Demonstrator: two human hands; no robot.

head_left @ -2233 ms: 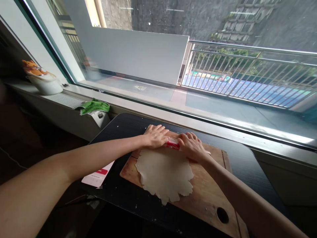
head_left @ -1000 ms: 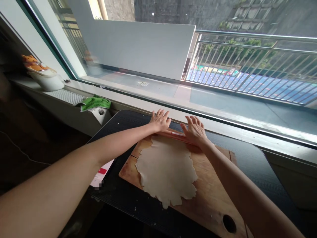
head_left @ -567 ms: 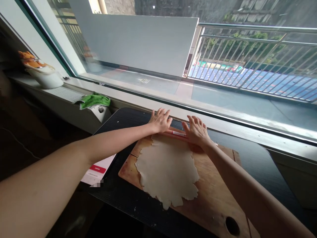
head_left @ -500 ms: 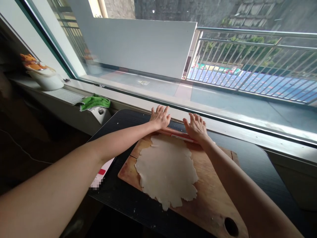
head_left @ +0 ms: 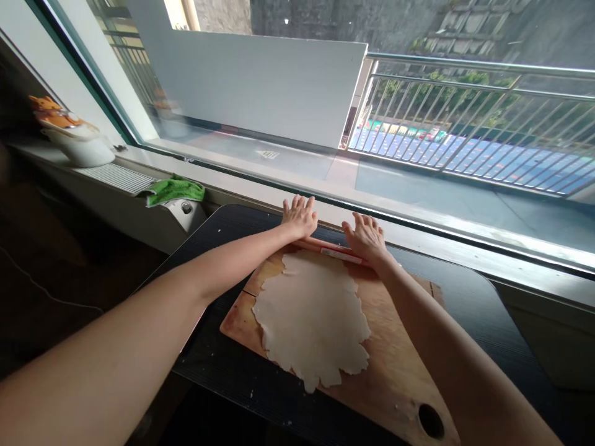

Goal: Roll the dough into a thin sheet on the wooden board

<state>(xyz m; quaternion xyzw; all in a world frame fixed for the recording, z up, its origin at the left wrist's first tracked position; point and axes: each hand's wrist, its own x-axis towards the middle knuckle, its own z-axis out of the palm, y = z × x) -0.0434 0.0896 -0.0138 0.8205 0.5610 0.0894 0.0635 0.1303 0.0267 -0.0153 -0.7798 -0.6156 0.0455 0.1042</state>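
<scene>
Fingers (head_left: 298, 202) stretched out and parted on both hands, closed around nothing, at the far edge of the board.
The left hand (head_left: 300, 218) and right hand (head_left: 365, 236) lie over the rolling pin (head_left: 343, 254), apart, its labelled middle showing between them; palm contact is hidden. The thin, ragged-edged dough sheet (head_left: 313, 316) lies just on the near side of the pin, on the left part of the wooden board (head_left: 393, 365), atop a dark table (head_left: 469, 297).

Black table (head_left: 469, 303) by large window (head_left: 297, 167); metal railing (head_left: 465, 64) outside in daylight; indoors dimmer.
</scene>
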